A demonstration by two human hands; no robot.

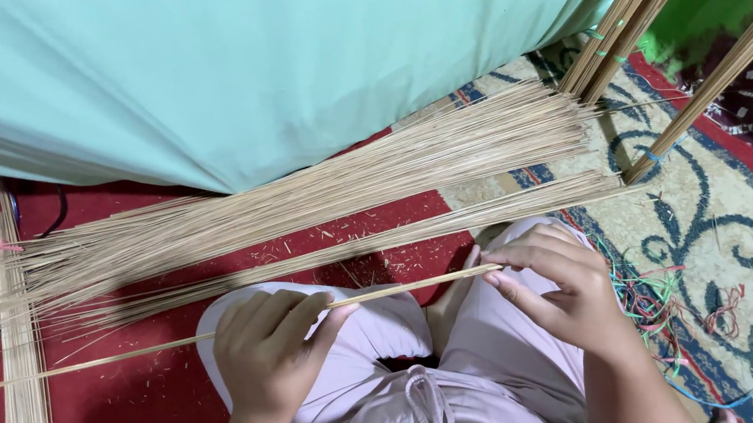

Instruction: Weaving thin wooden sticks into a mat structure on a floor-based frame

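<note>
Nearest the camera, folded knees in pale pink trousers (362,336) fill the lower middle of the view, with both hands resting above them. Left hand (270,356) is curled shut around a small bunch of thin bamboo sticks (404,289), thumb pressed on top; right hand (560,290) pinches the right end of that same bunch between fingertips. The hands sit apart, one at each side of the lap, and the bunch lies level across the knees, its long end running off toward the left edge. Just beyond, a large loose pile of sticks (319,204) spreads across the red mat (136,418), and a tied bundle (22,375) lies along the left side. Risk, as a judgement: the sticks are thin and long, so a slack left grip could let the unsupported end sag, fan out or snap, and splintered ends could prick the fingertips. A pale green cloth (236,57) covers the far part of the pile. Stick count in the hands cannot be determined. Coloured ties (656,298) on the patterned carpet (724,191) at right are tangled and hard to separate.
</note>
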